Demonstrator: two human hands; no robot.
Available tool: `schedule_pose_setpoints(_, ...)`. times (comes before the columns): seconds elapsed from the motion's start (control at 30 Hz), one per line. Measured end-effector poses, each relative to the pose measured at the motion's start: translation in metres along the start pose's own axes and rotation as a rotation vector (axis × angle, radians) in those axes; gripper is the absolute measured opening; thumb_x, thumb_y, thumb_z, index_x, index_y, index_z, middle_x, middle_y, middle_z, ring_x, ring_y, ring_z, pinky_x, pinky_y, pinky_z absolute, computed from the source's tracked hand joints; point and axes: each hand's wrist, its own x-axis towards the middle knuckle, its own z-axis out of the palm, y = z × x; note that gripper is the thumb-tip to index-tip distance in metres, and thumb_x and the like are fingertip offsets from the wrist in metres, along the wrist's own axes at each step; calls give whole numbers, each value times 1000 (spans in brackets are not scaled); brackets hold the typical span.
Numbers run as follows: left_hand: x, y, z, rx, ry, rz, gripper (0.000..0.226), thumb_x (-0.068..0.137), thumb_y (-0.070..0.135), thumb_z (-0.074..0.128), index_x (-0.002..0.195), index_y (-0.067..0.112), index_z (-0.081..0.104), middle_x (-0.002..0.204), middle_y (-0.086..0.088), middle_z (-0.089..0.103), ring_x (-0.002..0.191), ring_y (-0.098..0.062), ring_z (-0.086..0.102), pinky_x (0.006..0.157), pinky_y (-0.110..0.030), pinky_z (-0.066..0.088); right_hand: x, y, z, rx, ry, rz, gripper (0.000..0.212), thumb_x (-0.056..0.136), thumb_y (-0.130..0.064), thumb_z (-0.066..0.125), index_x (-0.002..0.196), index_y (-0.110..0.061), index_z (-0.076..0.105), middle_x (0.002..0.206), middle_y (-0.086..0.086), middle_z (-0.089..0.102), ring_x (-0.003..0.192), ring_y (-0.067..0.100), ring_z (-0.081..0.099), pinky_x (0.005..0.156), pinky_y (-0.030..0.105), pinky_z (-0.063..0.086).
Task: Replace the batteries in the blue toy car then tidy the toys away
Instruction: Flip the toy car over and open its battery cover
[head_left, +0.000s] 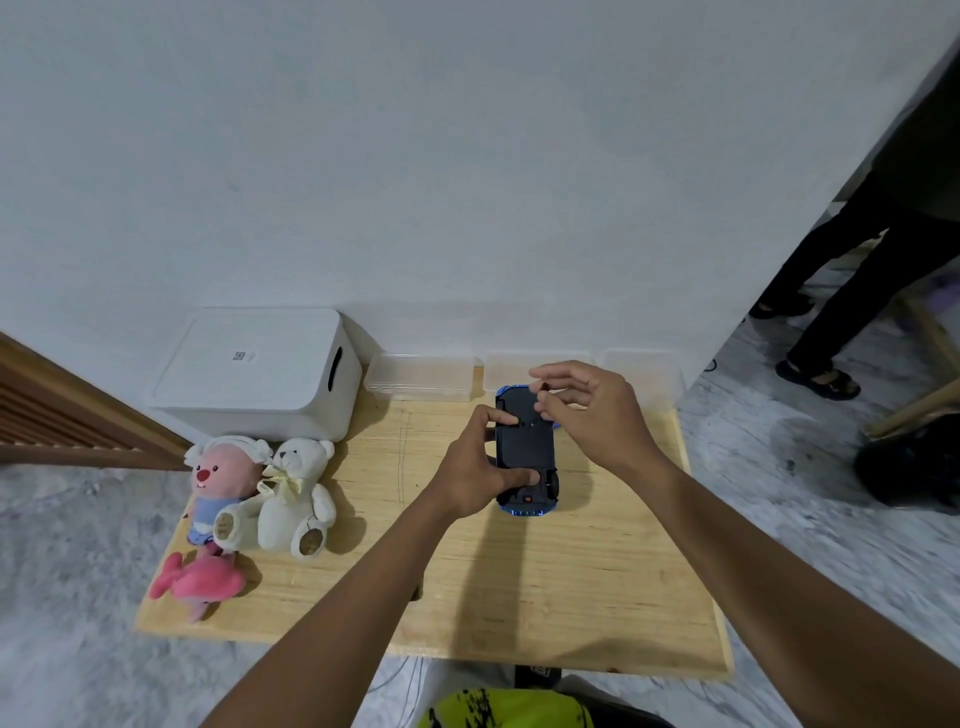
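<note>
Head view: we are recording the left hand (475, 467) gripping the blue toy car (519, 447), underside up at the far right of the wooden table (519, 571), thumb and fingers curling round it, while the right hand (587, 410) is hovering half-curled over its far end, and we cannot tell whether it is holding anything.

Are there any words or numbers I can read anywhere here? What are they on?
White box lid: a small grey printed mark, too small to read.
Blue toy car underside: no words that can be made out.
Black tag at the bottom of the picture: white marks, too blurred to read.
Nothing here is clear enough to quote.
</note>
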Motion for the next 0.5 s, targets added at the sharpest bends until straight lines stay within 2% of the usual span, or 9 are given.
schedule_pose_setpoints(0.07,-1,-1,1,6,-2,-2,66,73,15,93,118,32,48,126,-1,60,90,-37,71,76,-54,62,0,0,2,-15,6,16,11,86,-9,77,95,-16,76,91,-5,76,79,16,75,77,31,62)
schedule_pose_setpoints(0.13,-1,0,1,6,-2,-5,67,73,15,93,119,32,47,126,-1,60,90,-37,71,76,-54,63,1,0,4,5,18,45,8,86,-10,78,92,-14,77,91,-3,76,77,17,75,78,35,63)
schedule_pose_setpoints(0.23,-2,0,1,6,-4,-8,67,73,13,93,120,30,47,127,-4,60,89,-35,73,76,-51,64,0,2,5,-6,17,25,12,91,-11,73,100,-16,79,98,-3,76,80,14,76,81,38,63)
schedule_pose_setpoints(0.33,-2,-2,0,4,-5,-15,67,74,12,92,120,29,47,127,-4,59,84,-31,74,75,-50,64,-2,3,4,-19,11,26,10,89,-15,76,97,-18,79,96,-4,75,78,15,75,79,38,62)
schedule_pose_setpoints(0.5,-2,-4,1,0,3,-23,67,74,12,92,120,29,47,128,-5,59,88,-35,73,76,-54,63,-1,2,3,22,16,46,22,92,-7,69,110,-19,75,98,1,75,82,15,75,83,40,62)
